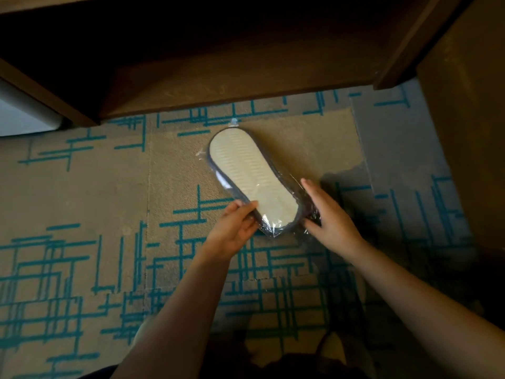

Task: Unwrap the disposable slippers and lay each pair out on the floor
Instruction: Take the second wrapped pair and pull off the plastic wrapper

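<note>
One pack (252, 181) of slippers is in view, sole up, over the carpet (82, 192) — wrap not opened yet, I judge. My left hand (233, 228) pinches its near end; my right hand (330, 214) touches the side with straight fingers. Unwrapping and laying out remain.

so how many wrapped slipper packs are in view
1: the clear plastic-wrapped slipper pack, pale sole up, sits on the patterned carpet between both hands; more may lie out of view.

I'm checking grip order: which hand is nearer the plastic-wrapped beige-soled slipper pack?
Left. The left hand already pinches the plastic-wrapped beige-soled slipper pack at its near edge; the right hand lies open along its other side, touching only the wrap.
</note>
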Motion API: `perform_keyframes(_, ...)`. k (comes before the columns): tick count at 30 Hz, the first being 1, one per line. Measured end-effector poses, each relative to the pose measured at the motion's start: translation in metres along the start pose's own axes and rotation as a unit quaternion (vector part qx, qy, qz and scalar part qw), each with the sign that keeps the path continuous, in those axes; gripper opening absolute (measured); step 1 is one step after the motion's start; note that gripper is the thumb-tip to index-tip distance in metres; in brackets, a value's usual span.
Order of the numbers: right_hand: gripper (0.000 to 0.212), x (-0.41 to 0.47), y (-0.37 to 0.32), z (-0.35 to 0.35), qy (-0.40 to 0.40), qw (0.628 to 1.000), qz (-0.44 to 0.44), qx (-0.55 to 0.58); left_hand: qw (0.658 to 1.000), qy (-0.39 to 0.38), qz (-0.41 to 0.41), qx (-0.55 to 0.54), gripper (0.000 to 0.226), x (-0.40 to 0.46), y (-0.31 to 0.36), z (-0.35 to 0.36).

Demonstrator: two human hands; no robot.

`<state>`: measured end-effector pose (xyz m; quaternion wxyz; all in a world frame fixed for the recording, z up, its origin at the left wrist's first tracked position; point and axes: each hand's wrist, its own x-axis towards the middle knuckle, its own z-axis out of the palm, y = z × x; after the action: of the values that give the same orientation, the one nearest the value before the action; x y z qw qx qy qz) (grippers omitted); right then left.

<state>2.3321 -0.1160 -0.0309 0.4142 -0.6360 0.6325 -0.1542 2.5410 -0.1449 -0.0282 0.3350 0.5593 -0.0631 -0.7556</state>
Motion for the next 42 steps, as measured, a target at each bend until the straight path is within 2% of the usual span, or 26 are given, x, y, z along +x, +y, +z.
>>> perform_keyframes(2, 0.062, 0.006, 0.003, -0.006, 0.007, 0.987, 0.097, 0.128, 0.999, 0.013, 0.015, -0.038, 0.009, -0.001, 0.000, -0.007)
perform_keyframes(3, 0.052, 0.009, 0.003, -0.009, 0.036, 0.978, 0.131, 0.159, 0.998, 0.025, 0.024, -0.055, 0.008, -0.002, 0.000, -0.011)
perform_keyframes(6, 0.035, 0.008, -0.007, -0.013, 0.198, 0.966, 0.125, 0.106, 0.993, 0.049, 0.058, -0.089, 0.009, -0.004, 0.000, -0.018)
perform_keyframes(7, 0.028, 0.007, -0.014, -0.012, 0.220, 0.965, 0.103, 0.100, 0.991, 0.053, 0.068, -0.098, 0.009, -0.005, 0.000, -0.019)
perform_keyframes(8, 0.020, 0.008, -0.022, -0.008, 0.211, 0.967, 0.090, 0.114, 0.990, 0.057, 0.075, -0.107, 0.009, -0.007, 0.000, -0.018)
perform_keyframes(10, 0.010, 0.010, -0.037, 0.002, 0.130, 0.966, 0.111, 0.193, 0.988, 0.060, 0.089, -0.112, 0.008, -0.008, -0.003, -0.016)
perform_keyframes(13, 0.030, 0.017, -0.060, 0.013, 0.015, 0.909, 0.222, 0.351, 0.987, 0.054, 0.102, -0.111, 0.008, -0.012, -0.008, -0.008)
perform_keyframes(16, 0.047, 0.025, -0.068, 0.016, 0.006, 0.876, 0.255, 0.410, 0.985, 0.052, 0.107, -0.123, 0.007, -0.017, -0.012, -0.002)
perform_keyframes(18, 0.047, 0.029, -0.069, 0.016, 0.006, 0.866, 0.260, 0.426, 0.984, 0.044, 0.114, -0.129, 0.005, -0.018, -0.012, -0.001)
perform_keyframes(20, 0.044, 0.031, -0.069, 0.014, 0.006, 0.859, 0.269, 0.435, 0.980, 0.043, 0.108, -0.162, 0.013, -0.017, -0.009, -0.005)
perform_keyframes(23, 0.047, 0.032, -0.056, 0.009, 0.025, 0.841, 0.286, 0.458, 0.962, 0.063, 0.079, -0.255, 0.032, -0.013, 0.001, -0.018)
perform_keyframes(27, 0.047, 0.028, -0.039, 0.003, 0.085, 0.810, 0.319, 0.485, 0.964, 0.089, 0.094, -0.233, 0.033, -0.006, 0.014, -0.043)
perform_keyframes(31, 0.045, 0.023, -0.033, 0.010, 0.087, 0.801, 0.333, 0.490, 0.956, 0.119, 0.106, -0.247, 0.042, -0.004, 0.027, -0.064)
perform_keyframes(35, 0.024, 0.025, -0.039, 0.017, 0.123, 0.795, 0.336, 0.490, 0.942, 0.175, 0.145, -0.247, 0.045, -0.006, 0.045, -0.080)
perform_keyframes(38, 0.019, 0.026, -0.037, 0.015, 0.164, 0.787, 0.349, 0.482, 0.915, 0.205, 0.189, -0.292, 0.028, -0.012, 0.053, -0.089)
perform_keyframes(40, 0.026, 0.023, -0.032, 0.013, 0.183, 0.777, 0.362, 0.482, 0.906, 0.163, 0.194, -0.340, 0.012, -0.018, 0.059, -0.093)
perform_keyframes(42, 0.030, 0.020, -0.029, 0.013, 0.179, 0.762, 0.380, 0.494, 0.910, 0.160, 0.227, -0.307, 0.006, -0.025, 0.061, -0.093)
